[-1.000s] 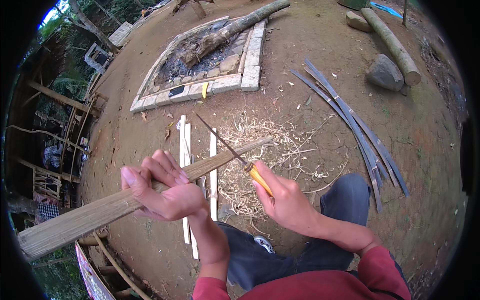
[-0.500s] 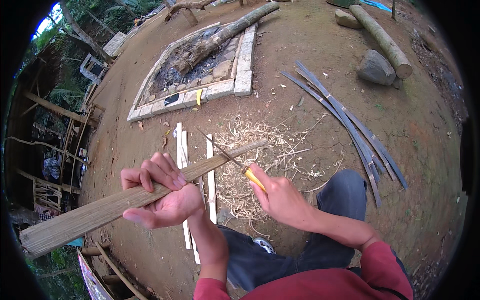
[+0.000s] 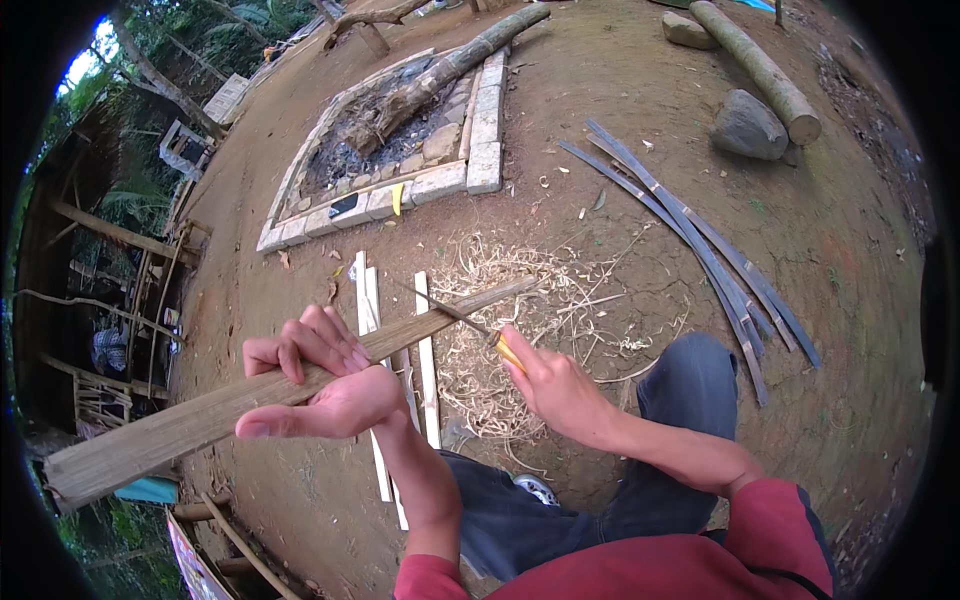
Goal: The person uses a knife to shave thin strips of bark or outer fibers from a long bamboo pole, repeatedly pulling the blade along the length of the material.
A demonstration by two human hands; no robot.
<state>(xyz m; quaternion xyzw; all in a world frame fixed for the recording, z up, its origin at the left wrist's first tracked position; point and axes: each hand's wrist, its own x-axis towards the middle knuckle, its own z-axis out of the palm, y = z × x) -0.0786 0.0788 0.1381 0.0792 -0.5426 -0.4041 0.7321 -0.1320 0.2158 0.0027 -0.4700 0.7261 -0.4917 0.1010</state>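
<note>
A long, flat wooden slat, greyish brown and tapering toward its far right end, slants across the view. My left hand grips it near its middle, fingers over the upper edge and the thumb stretched out along the near side. In my right hand is a knife with a yellow handle, the fist closed round it. Its thin dark blade crosses the narrow part of the slat, pointing up and left. Curled pale wood shavings lie heaped on the ground beneath.
Pale wooden strips lie beside the shavings. Long dark split strips are spread at the right. Beyond is a block-edged fire pit with a phone on its rim. A rock and a log rest at the far right.
The knife's blade has tilted slightly flatter across the slat while my right hand stays nearly in place. My left thumb has shifted a little. The whole view has moved slightly.
</note>
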